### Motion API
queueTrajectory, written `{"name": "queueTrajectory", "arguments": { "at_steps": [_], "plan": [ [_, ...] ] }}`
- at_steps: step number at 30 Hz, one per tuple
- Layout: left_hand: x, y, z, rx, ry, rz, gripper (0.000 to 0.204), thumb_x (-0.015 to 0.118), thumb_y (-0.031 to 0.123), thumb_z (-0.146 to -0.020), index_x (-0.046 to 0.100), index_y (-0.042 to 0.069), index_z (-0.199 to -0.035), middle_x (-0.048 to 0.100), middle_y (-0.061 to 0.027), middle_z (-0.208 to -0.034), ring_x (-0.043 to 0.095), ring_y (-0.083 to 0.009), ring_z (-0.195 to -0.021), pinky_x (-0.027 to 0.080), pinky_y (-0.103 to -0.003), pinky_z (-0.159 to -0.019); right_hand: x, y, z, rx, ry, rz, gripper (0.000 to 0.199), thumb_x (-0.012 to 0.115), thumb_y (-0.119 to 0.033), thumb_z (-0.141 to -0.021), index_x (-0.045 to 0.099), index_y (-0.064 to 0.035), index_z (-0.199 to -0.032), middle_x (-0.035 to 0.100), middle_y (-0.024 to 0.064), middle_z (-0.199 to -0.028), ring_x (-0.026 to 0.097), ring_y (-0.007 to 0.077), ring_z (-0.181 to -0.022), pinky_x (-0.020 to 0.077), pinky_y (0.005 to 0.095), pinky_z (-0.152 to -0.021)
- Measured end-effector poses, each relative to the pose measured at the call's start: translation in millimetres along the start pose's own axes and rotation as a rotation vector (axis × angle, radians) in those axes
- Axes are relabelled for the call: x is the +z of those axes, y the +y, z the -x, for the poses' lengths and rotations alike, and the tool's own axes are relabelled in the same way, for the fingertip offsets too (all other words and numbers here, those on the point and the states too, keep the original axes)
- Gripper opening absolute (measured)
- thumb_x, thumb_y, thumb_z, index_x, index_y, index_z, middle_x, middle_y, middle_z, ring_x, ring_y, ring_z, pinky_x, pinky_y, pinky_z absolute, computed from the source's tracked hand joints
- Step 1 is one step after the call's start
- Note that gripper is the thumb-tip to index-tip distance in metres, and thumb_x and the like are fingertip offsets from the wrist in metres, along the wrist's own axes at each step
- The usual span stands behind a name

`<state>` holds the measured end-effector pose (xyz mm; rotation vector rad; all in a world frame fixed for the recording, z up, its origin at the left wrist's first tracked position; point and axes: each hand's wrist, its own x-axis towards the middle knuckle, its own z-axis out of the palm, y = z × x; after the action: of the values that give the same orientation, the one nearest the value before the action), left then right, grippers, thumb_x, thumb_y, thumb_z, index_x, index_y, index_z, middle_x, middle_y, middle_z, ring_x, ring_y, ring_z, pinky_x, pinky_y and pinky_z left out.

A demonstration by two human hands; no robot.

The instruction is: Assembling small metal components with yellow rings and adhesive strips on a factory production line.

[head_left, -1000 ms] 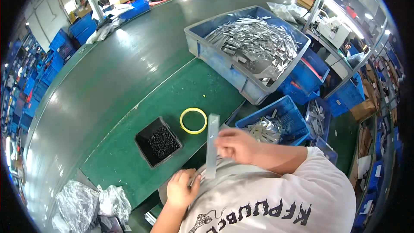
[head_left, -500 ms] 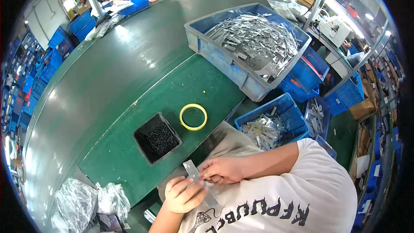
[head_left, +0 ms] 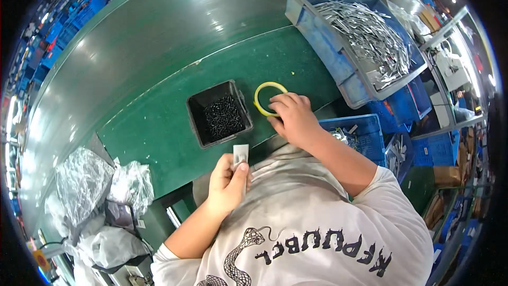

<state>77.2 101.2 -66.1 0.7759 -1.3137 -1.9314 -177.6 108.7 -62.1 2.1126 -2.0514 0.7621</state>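
My left hand (head_left: 228,186) holds a flat silver metal strip (head_left: 241,151) close to my body, thumb across its face. The strip stands nearly upright, its lower part hidden by the hand. Farther forward and to the right, my right hand (head_left: 295,119) is at a ring-shaped roll of yellow tape (head_left: 257,95) on the green tabletop. Its thumb and fingertips close round the ring's near right edge, covering that part. Left of the tape is a black bin (head_left: 193,122) with small black screw-like pieces (head_left: 225,116) in it.
A large blue-grey crate (head_left: 330,55) of metal strips stands at the right rear. Below it is a smaller blue basket (head_left: 377,140) with more strips. Clear plastic bags (head_left: 84,180) lie at the left. A dark curved conveyor belt (head_left: 159,26) runs beyond the green tabletop (head_left: 153,148).
My right hand has left the metal strip and moved forward to the tape. The left hand keeps the strip, now held more upright. The view has shifted, with the table nearer the middle.
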Motion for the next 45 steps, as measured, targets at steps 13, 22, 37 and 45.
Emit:
{"name": "queueTrajectory", "arguments": {
  "at_steps": [13,22,37,45],
  "plan": [
    [0.0,6.6,-5.0,-0.192,-0.064,0.015,0.017,0.059,0.012,-0.100,0.052,0.004,-0.114,0.063,-0.0005,-0.081,0.059,-0.0073,-0.068,0.047,-0.022,-0.059,-40.3,-10.6,55.1,-0.141,-0.100,-0.735,0.010,0.061,-0.008,-0.092,0.060,0.0007,-0.098,0.066,0.0087,-0.072,0.055,0.0257,-0.068,0.0447,0.0384,-0.068],
    [1.9,8.3,0.7,-0.191,-0.146,-0.079,0.016,0.057,0.015,-0.102,0.055,0.002,-0.111,0.065,-0.0019,-0.081,0.061,-0.0081,-0.067,0.047,-0.022,-0.058,-42.0,-21.2,48.8,-0.200,-0.117,-0.826,0.015,0.061,-0.013,-0.094,0.063,0.0018,-0.096,0.066,0.0066,-0.069,0.055,0.0244,-0.062,0.0448,0.0386,-0.072],
    [3.7,11.3,1.3,-0.217,-0.148,-0.093,0.015,0.057,0.013,-0.102,0.056,0.000,-0.109,0.066,-0.0030,-0.080,0.063,-0.0091,-0.068,0.050,-0.024,-0.059,-36.7,-21.9,49.3,-0.208,-0.146,-0.835,0.016,0.061,-0.014,-0.095,0.062,0.0005,-0.100,0.067,0.0062,-0.070,0.056,0.0246,-0.065,0.0441,0.0378,-0.070],
    [5.6,6.7,0.7,-0.194,-0.124,-0.104,0.013,0.057,0.011,-0.101,0.057,-0.001,-0.107,0.066,-0.0036,-0.080,0.063,-0.0092,-0.068,0.051,-0.024,-0.062,-35.5,-23.8,49.8,-0.194,-0.163,-0.828,0.014,0.062,-0.012,-0.094,0.062,0.0011,-0.098,0.066,0.0067,-0.071,0.056,0.0247,-0.066,0.0441,0.0370,-0.069]
  ]
}}
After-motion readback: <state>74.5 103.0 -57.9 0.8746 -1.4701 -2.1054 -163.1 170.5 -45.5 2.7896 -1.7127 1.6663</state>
